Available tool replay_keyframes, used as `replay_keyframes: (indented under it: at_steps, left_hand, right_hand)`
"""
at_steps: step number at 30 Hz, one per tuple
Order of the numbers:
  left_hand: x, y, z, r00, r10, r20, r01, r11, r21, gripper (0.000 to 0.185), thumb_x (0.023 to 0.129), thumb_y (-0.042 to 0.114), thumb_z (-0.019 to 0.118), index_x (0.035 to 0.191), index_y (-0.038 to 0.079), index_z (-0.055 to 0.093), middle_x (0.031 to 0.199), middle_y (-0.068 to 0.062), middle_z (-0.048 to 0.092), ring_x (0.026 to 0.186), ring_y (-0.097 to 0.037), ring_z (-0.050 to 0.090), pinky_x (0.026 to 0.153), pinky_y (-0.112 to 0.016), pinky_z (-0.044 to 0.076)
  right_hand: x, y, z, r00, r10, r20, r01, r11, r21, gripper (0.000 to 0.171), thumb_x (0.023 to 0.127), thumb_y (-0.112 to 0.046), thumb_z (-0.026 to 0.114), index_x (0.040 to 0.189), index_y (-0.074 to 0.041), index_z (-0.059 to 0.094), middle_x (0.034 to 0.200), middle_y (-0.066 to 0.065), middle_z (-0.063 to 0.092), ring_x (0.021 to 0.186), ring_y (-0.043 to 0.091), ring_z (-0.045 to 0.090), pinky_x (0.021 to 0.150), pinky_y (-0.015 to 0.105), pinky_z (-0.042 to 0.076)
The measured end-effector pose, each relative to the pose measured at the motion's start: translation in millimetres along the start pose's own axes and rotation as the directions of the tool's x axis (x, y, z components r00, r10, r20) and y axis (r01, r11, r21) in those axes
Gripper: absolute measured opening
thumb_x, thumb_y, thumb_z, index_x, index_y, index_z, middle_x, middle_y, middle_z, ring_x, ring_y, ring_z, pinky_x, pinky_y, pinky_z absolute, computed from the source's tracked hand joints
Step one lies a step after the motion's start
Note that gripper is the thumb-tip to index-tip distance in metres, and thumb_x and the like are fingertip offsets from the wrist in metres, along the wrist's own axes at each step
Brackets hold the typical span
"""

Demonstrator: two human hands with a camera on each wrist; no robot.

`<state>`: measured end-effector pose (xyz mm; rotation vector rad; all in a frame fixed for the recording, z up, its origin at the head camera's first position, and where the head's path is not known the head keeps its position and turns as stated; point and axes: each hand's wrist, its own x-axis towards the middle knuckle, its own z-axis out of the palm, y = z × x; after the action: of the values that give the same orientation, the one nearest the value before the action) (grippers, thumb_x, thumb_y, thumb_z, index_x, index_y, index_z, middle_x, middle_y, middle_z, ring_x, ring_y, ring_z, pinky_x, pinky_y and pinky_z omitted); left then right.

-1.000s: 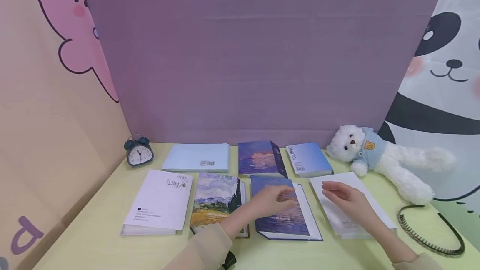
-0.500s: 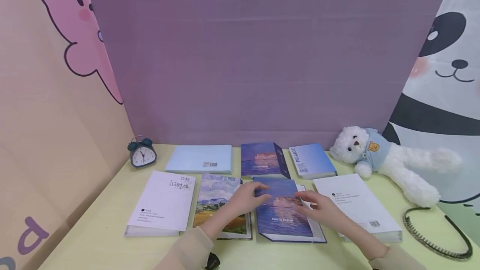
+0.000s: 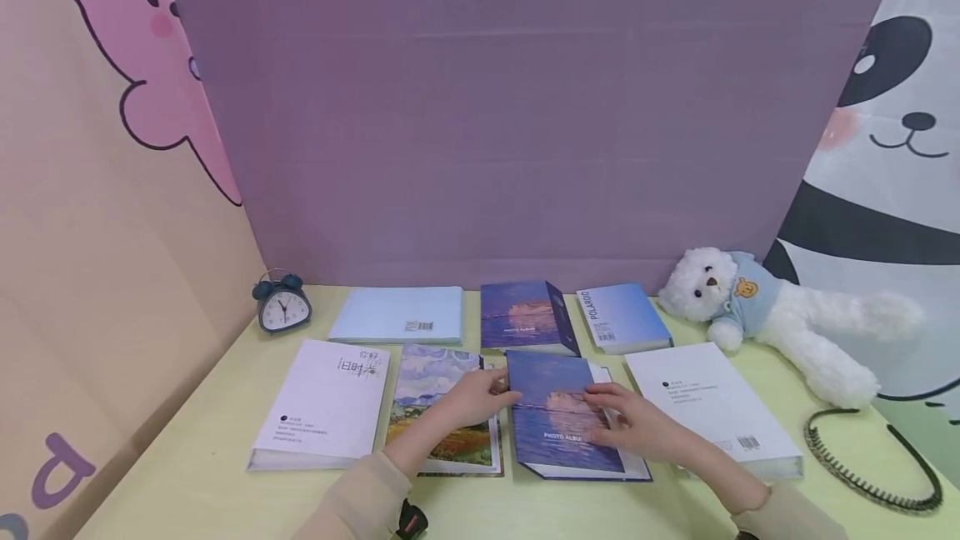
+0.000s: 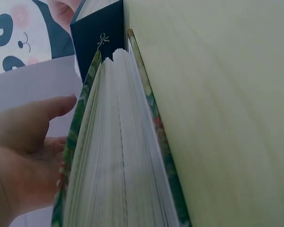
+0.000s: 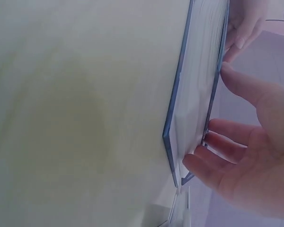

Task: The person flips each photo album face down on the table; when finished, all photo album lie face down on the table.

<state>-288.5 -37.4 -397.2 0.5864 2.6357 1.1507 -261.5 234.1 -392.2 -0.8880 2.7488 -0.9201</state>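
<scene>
Both hands have closed in since the earlier frames; right hand (image 3: 637, 427) came off the white book (image 3: 712, 411) and now sits on the blue photo album (image 3: 558, 423), left hand (image 3: 468, 402) slid to that album's left edge; album itself hardly shifted.

Largest first: yellow-green worktop (image 3: 187, 473) carries everything; purple backdrop behind; white teddy bear (image 3: 757, 319) at far right; white book just right of the album, another white book (image 3: 322, 407) at front left; landscape album (image 3: 442, 419) lies just beside the blue one, under the left forearm; back row has a pale blue book (image 3: 397, 315), a second blue album (image 3: 525, 315), a Polaroid album (image 3: 618, 317); black headband (image 3: 870, 461) at right edge; small alarm clock (image 3: 281, 304) at back left.

Blue photo album lies flat at front centre, between landscape album and white book; right-hand fingers (image 5: 213, 170) curl round its edge with thumb on the cover, grasping it; left-hand fingers look relaxed against its spine side, cannot tell if they pinch.

Risk, as a judgement: neighbours lie tight on both sides, so lifting or swinging the cover could drag the landscape album or nudge the white book; one-edge grip may let the page block sag open; second blue album close behind limits pushing back.
</scene>
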Motion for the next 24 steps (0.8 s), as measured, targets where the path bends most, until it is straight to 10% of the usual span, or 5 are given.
replay_keyframes:
  at_steps: [8,24]
  left_hand:
    - [0.2,5.7,4.0,0.997,-0.056,0.047,0.053,0.997,0.054,0.055,0.095,0.036,0.054,0.134,-0.002,0.049,0.129,-0.018,0.057,0.115,-0.031,0.057,0.088,-0.043,0.051]
    - [6.6,-5.9,-6.2,0.987,-0.007,0.161,0.012,1.000,-0.029,0.060,0.094,0.037,0.055,0.139,0.000,0.043,0.142,-0.013,0.046,0.127,-0.030,0.047,0.099,-0.044,0.045]
  right_hand:
    - [-3.3,0.6,2.7,0.999,0.052,-0.013,-0.052,0.998,-0.031,0.059,0.085,-0.034,0.068,0.127,0.006,0.054,0.138,0.033,0.035,0.124,0.053,0.037,0.094,0.061,0.039]
    - [-4.9,-4.3,-0.9,0.996,0.085,-0.029,-0.086,0.996,-0.036,0.053,0.083,-0.031,0.071,0.122,0.001,0.057,0.130,0.031,0.044,0.121,0.052,0.040,0.092,0.060,0.042]
